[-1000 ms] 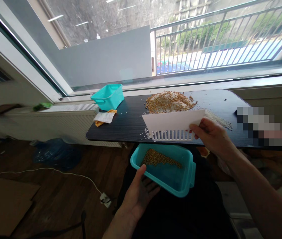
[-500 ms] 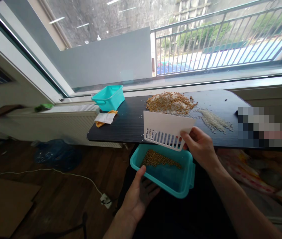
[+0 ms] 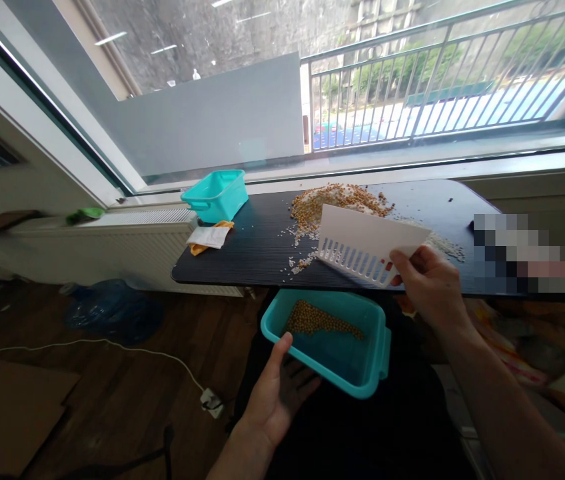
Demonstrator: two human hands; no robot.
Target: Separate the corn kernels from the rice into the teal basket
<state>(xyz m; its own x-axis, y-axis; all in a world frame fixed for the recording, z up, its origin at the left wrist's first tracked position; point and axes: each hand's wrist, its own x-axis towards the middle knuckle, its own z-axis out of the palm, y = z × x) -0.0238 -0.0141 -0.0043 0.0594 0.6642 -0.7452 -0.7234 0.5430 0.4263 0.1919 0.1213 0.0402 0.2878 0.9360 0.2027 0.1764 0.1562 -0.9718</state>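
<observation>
My right hand (image 3: 430, 283) grips a white slotted plastic basket (image 3: 370, 245) by its right end, tilted over the dark table (image 3: 242, 257) just in front of a heap of yellow beans mixed with white rice (image 3: 337, 200). My left hand (image 3: 277, 393) supports a teal tub (image 3: 330, 343) from below, thumb on its left rim, below the table's front edge over my lap. A layer of yellow beans (image 3: 320, 320) lies along the tub's far side.
A second teal tub (image 3: 216, 193) stands at the table's far left, with a white and orange packet (image 3: 210, 237) beside it. Loose rice (image 3: 445, 245) is scattered right of the basket. A radiator (image 3: 112, 247) and a floor cable (image 3: 112, 343) lie to the left.
The white basket went from the table edge down over the lap tub, then back up and right to the heap. More grains lie scattered near the table's front. My left hand and the tub stayed still.
</observation>
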